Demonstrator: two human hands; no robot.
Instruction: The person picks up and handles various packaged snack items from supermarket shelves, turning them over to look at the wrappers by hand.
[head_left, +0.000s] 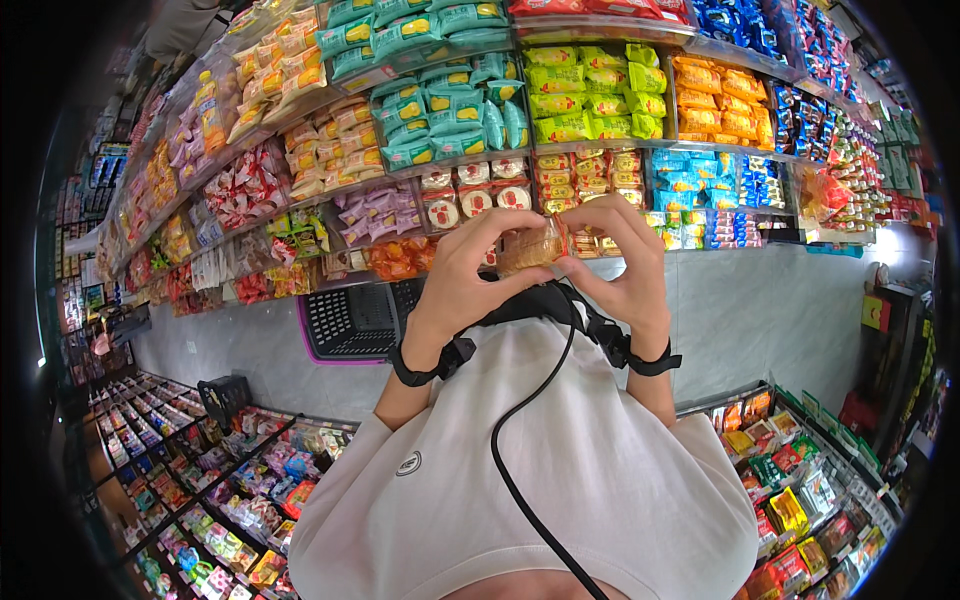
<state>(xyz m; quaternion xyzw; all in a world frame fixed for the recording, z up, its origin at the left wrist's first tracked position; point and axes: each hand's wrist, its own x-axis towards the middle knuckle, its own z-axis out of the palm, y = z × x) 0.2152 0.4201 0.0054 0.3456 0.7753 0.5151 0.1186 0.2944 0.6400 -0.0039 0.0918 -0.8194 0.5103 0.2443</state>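
Both of my hands hold one small, clear-wrapped snack package (529, 249) with brown contents and a red edge, in front of my chest. My left hand (476, 262) grips its left side between thumb and fingers. At its right side, my right hand (622, 259) pinches the edge of the wrapper. Just beyond the hands, a bin holds red-and-white round packaged snacks (475, 201), and beside it lie gold-and-red packets (590, 176). Higher up are teal packets (454, 112), lime-green packets (596, 97) and orange packets (721, 101) in clear bins.
A black shopping basket with a purple rim (349, 362) stands on the grey floor at the left, below the shelf. Low display racks with packaged goods (787, 510) are behind me on both sides. A black cable (499, 450) runs down over my white shirt.
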